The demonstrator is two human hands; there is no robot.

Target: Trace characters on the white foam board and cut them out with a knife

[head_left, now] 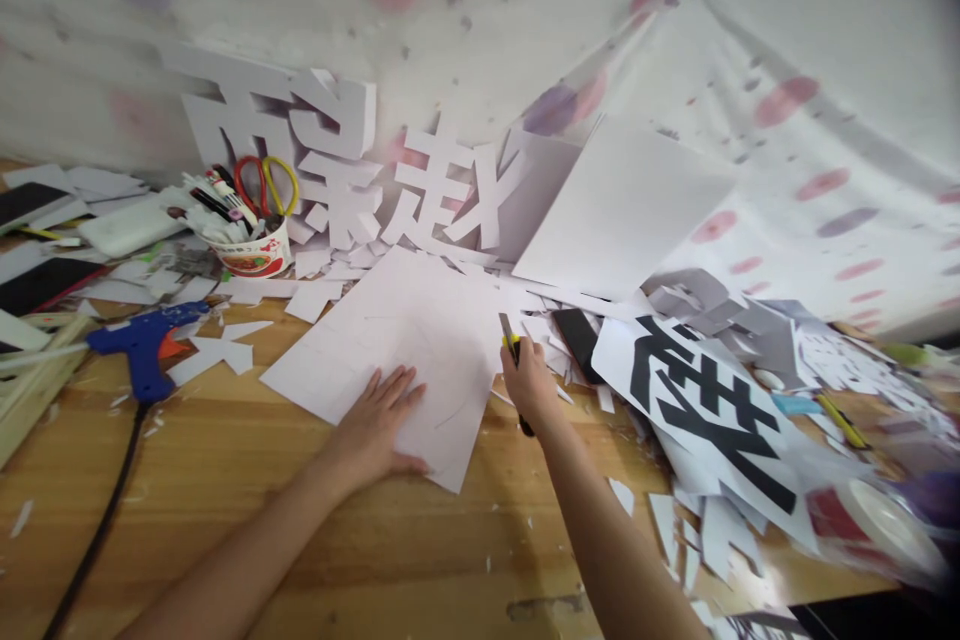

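Observation:
A white board (420, 320) with faint lines on its face lies at a slant on the wooden table. My left hand (382, 425) rests flat on its near edge, fingers spread. In my right hand (531, 382) is a yellow and black utility knife (514, 345), its blade out and pointing away from me. The knife is beside the board's right edge; whether the blade touches it I cannot tell. To the right lies a printed sheet (615, 365) with a large black character on it.
Cut-out white characters (337, 125) and a large white panel (630, 210) lean at the back. A blue glue gun (142, 345) with its cable lies left, near a tub (259, 255) of pens and scissors. Paper scraps, a tape roll (877, 525) and another cutter (844, 420) lie right.

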